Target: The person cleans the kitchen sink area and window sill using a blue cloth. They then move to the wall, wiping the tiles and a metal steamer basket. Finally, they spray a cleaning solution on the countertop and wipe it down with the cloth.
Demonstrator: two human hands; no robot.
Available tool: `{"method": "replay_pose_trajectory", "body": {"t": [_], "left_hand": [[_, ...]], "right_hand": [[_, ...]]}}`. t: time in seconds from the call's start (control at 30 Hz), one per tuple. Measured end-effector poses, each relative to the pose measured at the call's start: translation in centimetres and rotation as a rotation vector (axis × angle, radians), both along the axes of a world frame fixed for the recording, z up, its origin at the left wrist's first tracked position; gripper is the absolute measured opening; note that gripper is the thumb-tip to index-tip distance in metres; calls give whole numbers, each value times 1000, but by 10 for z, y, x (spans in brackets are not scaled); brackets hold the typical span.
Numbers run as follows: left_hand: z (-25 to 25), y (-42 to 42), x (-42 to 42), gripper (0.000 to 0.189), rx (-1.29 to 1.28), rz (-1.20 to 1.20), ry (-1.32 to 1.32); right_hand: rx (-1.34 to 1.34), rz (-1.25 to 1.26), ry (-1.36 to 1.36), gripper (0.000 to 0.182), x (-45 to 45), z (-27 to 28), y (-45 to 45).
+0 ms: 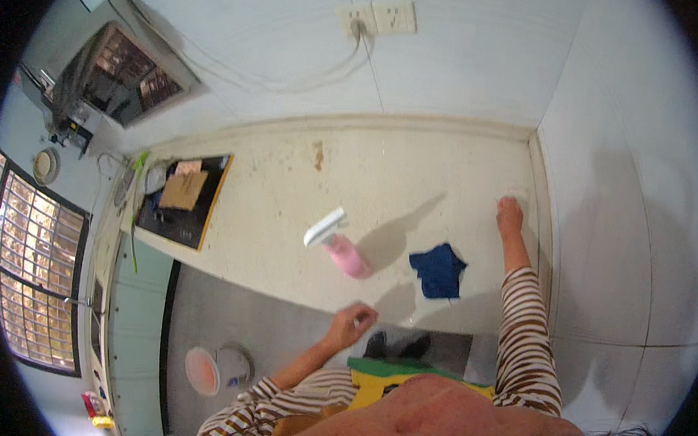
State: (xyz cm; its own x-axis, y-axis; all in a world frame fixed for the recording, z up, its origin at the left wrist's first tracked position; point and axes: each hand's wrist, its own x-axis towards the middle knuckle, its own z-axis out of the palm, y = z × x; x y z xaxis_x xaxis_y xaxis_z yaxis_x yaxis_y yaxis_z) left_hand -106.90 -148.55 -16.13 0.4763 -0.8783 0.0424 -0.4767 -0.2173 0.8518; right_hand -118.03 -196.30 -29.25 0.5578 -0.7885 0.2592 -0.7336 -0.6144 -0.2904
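My right hand (509,217) is curled into a fist at the right end of the pale countertop (388,166), close to the side wall. A faint whitish patch lies by its fingers; whether it grips anything is hidden. My left hand (351,326) hovers off the counter's front edge, fingers loosely bent, a gap inside the curl and nothing visible in it. Between the hands, a dark blue cloth (440,273) lies crumpled flat on the counter. A pink spray bottle (348,257) with a white trigger head stands left of the cloth, touched by neither hand.
A black cooktop or panel (186,226) carries a piece of cardboard (184,191) at the counter's left. Brown stains (318,155) mark the surface near the back. A plug and cord (358,30) hang from a wall socket. A round pink-and-white container (202,371) is low at left.
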Motion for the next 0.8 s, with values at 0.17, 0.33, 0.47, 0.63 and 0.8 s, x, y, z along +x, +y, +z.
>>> {"method": "replay_pose_trajectory", "body": {"t": [0.17,0.33,0.47,0.63,0.8], "left_hand": [[5,6,-5,13,192,-14,202],[21,-18,-6,21,-38,141,486],[71,-55,-8,22,-160,25,546],[81,-61,-5,17,109,-229,468],[84,-60,-12,8,253,-454,359]], "right_hand": [[-16,-55,-300,7,3,25,27],[673,305,-655,8,8,139,192],[807,645,-651,8,-15,187,288],[887,507,-697,10,-54,185,312],[1270,148,-1010,11,-94,208,342]]}}
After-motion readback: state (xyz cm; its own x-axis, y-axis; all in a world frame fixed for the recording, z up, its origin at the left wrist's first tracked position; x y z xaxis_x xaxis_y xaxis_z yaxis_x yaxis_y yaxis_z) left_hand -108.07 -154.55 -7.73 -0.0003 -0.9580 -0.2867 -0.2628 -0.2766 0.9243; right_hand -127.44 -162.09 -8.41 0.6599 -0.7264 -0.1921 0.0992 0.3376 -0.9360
